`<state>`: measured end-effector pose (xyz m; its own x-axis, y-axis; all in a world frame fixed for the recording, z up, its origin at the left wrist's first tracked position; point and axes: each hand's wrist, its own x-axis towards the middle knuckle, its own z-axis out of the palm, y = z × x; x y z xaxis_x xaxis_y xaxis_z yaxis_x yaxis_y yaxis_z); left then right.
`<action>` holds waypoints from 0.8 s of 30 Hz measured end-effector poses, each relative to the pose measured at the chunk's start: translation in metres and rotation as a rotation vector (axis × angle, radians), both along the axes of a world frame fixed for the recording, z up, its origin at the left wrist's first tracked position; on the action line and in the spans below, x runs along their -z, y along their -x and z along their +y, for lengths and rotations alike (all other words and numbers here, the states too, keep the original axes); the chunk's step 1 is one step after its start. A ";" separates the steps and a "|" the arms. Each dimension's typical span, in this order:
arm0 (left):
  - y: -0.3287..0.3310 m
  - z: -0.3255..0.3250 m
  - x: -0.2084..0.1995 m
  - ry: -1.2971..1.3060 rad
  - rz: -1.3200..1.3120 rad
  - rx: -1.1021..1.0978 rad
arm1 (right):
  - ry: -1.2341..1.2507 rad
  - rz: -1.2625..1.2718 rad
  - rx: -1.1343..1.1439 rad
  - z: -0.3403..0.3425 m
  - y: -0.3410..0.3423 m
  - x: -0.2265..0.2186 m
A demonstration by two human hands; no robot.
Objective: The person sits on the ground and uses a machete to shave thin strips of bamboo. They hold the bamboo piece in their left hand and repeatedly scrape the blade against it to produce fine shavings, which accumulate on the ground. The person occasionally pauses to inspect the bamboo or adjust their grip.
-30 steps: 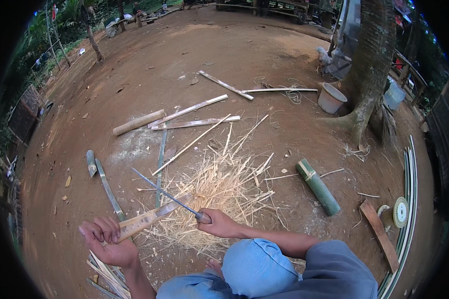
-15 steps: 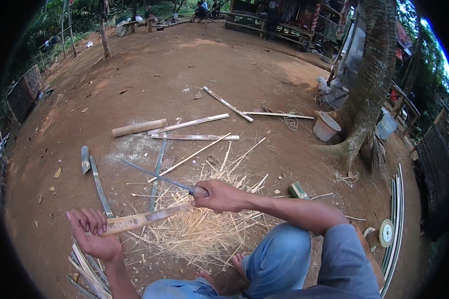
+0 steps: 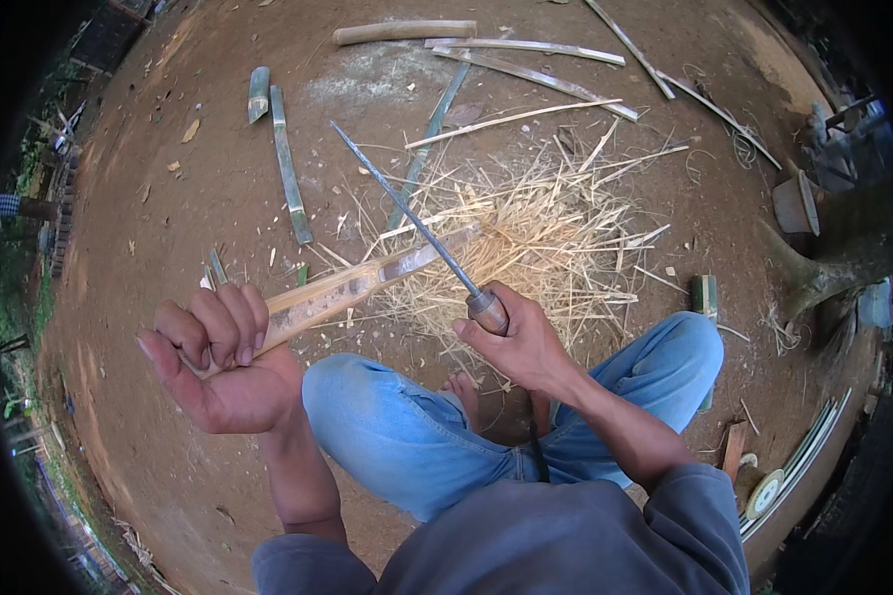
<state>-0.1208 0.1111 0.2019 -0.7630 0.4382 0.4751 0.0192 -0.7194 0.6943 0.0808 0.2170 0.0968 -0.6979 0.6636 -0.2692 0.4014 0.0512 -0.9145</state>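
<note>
My left hand [image 3: 218, 347] is closed round the near end of a split bamboo piece [image 3: 318, 299]. The piece tapers to a thinner, paler part that slants away over the shavings. In my right hand [image 3: 526, 347] is the round wooden handle of a long knife [image 3: 412, 216], its narrow dark blade pointing up and to the left. The blade passes over the thin part of the bamboo; whether they touch I cannot tell. Beneath and beyond lies a heap of pale bamboo shavings [image 3: 536, 248] on the ground.
A bamboo pole [image 3: 404, 33] and several split strips [image 3: 536, 79] lie farther off. Green bamboo pieces [image 3: 290, 164] rest on the left. At right are a bucket [image 3: 796, 205], a tree trunk [image 3: 814, 273], a spool [image 3: 764, 494] and long thin strips [image 3: 809, 451].
The view has tipped downward, bringing my lap into sight. Both hands keep their holds; the bamboo now tilts more steeply, and the knife blade points more upward, crossing over it.
</note>
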 end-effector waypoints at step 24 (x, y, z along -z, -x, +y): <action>-0.002 0.035 0.162 0.119 0.078 -0.123 | -0.174 0.002 -0.223 0.026 0.023 0.195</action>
